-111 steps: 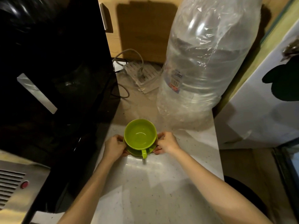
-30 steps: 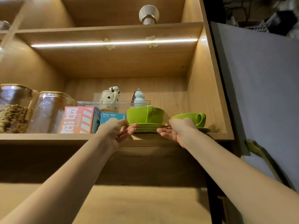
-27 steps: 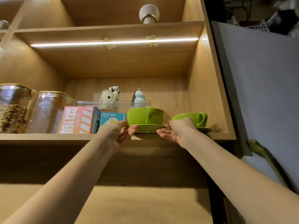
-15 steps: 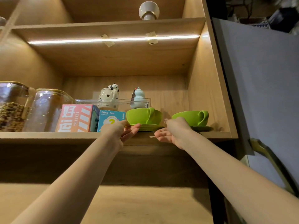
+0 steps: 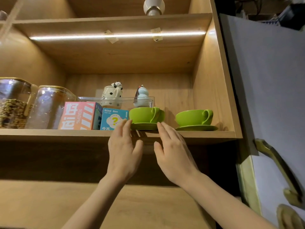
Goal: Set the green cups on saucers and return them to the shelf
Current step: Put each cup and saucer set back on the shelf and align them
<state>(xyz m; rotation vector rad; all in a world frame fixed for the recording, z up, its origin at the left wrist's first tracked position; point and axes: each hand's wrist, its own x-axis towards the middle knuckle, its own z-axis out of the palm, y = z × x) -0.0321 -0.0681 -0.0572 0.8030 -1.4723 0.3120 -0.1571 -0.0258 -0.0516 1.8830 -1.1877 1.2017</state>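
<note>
while both green cups sit on their saucers on the shelf (image 5: pixel 206 135), your hands are spread and empty — left hand (image 5: pixel 123 153) and right hand (image 5: pixel 174 155) just below the near cup (image 5: pixel 145 115) and saucer (image 5: pixel 145 126). fingertips reach the saucer rim; contact unclear. second cup (image 5: pixel 194 117) stands to its right — blue box (image 5: pixel 113 119) to its left.

Light: we see a warm LED strip (image 5: pixel 115 36) under the upper wooden shelf board (image 5: pixel 112 22).
Shadow: we find the cabinet face below dim.
Distortion: our wide lens bows the edges.
Glare: glass jars (image 5: pixel 49 106).
</note>
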